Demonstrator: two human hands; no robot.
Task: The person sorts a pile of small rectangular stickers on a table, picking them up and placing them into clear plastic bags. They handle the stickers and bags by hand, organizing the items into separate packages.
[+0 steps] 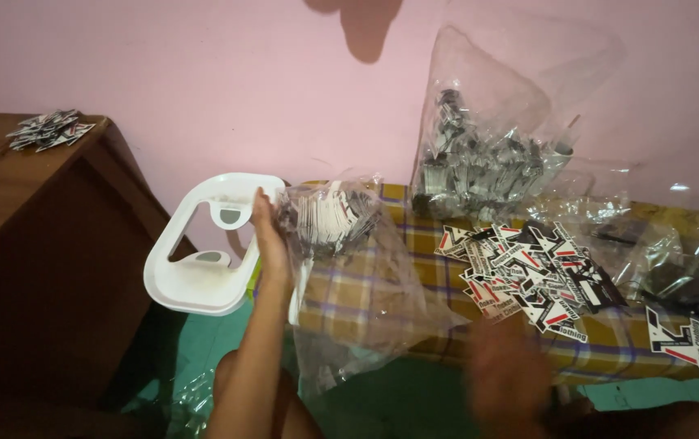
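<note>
A dark brown wooden cabinet (32, 244) fills the left side, with a small heap of black, white and red printed tags (48, 130) near its back edge. To the right lies a low surface covered with a yellow, brown and purple checked cloth (365, 284), set against a pink wall. At the cloth's back edge stands a tall clear plastic bag of dark printed tags (479, 154), leaning on the wall. More crumpled clear plastic bags (675, 260) lie along the right edge. Near the middle of the cloth spreads a loose pile of black, white and red printed tags (528, 272), and a single larger tag (679, 337) lies apart by the front right corner.

At the cloth's left edge, the left hand (270, 240) is raised, its grip closed around the gathered neck of a clear plastic bag holding a bundle of printed tags (333, 219); the bag's loose lower part drapes over the front left corner. Just beside that hand, off the cloth's left edge, stands a white plastic frame-shaped holder with rounded corners (203, 244); the fingers seem to touch its right rim, though the view is not clear enough to be sure.

The right hand (508, 374) hovers at the front edge, below the loose pile, badly blurred; whether its grip is apart or together cannot be told
</note>
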